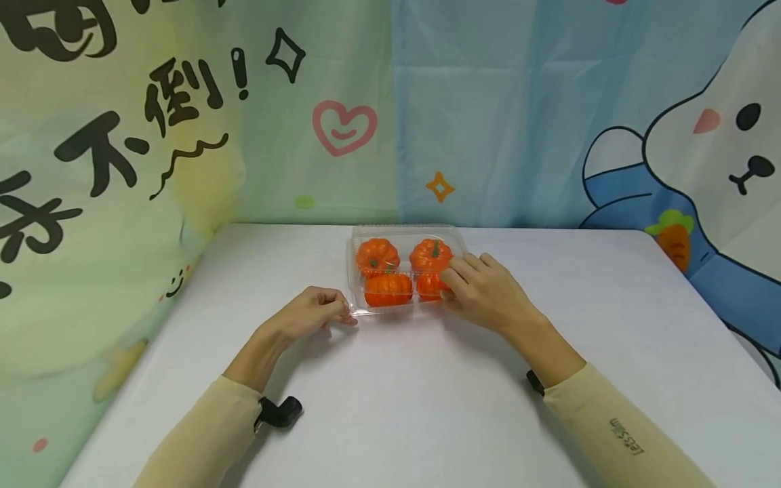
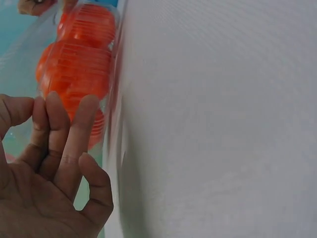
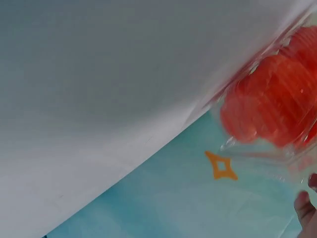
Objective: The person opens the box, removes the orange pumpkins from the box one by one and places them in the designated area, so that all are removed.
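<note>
A clear plastic box (image 1: 403, 310) with several small orange pumpkins (image 1: 388, 290) inside sits near the far edge of the white table. At its near left corner my left hand (image 1: 318, 310) pinches the plastic edge between thumb and index finger, the other fingers spread loosely; the left wrist view shows this left hand (image 2: 54, 173) beside the ribbed orange pumpkins (image 2: 77, 69). My right hand (image 1: 482, 291) bends its fingers at the near right part of the box and grips its rim, partly covering one pumpkin. Only fingertips of the right hand (image 3: 308, 210) show in the right wrist view.
The white table (image 1: 390, 407) reaches back to a printed cloth backdrop (image 1: 488, 122) with a cartoon bear, a heart and lettering. Black wrist-camera mounts (image 1: 281, 412) stick out at the sleeve cuffs.
</note>
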The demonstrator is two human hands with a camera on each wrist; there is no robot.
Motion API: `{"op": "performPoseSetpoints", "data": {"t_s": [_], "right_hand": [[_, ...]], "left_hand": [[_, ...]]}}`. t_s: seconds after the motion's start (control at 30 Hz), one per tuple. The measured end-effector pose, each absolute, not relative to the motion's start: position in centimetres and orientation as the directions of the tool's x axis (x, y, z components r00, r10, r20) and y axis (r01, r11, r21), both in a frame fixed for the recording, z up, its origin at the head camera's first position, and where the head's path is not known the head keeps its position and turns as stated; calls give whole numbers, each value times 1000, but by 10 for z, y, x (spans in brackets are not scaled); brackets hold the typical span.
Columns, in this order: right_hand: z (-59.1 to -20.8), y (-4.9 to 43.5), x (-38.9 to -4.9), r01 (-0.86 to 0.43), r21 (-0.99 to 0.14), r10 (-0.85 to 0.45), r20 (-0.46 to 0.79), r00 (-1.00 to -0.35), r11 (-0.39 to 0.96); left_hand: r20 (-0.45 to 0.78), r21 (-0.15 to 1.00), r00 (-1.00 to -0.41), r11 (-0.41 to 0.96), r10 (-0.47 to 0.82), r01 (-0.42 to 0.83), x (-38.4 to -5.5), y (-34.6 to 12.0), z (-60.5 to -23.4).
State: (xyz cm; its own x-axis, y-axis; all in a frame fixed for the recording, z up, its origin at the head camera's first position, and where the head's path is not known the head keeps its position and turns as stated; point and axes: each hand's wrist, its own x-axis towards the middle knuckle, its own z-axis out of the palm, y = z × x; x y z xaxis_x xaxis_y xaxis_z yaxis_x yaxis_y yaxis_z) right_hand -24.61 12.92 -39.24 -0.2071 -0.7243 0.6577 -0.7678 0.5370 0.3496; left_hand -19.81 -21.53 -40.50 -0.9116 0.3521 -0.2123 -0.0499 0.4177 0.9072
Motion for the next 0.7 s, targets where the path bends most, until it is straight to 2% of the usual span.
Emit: {"op": "performPoseSetpoints", "data": {"t_s": [0.4, 0.7], "right_hand": [[-396, 153, -254, -838, 359, -800, 583, -144, 412], [-396, 155, -253, -860, 388, -823, 564, -61, 330]], "left_hand": [[-217, 900, -913, 432, 346, -50, -200, -214, -404], [-228, 899, -929, 429, 291, -86, -201, -217, -404]]}}
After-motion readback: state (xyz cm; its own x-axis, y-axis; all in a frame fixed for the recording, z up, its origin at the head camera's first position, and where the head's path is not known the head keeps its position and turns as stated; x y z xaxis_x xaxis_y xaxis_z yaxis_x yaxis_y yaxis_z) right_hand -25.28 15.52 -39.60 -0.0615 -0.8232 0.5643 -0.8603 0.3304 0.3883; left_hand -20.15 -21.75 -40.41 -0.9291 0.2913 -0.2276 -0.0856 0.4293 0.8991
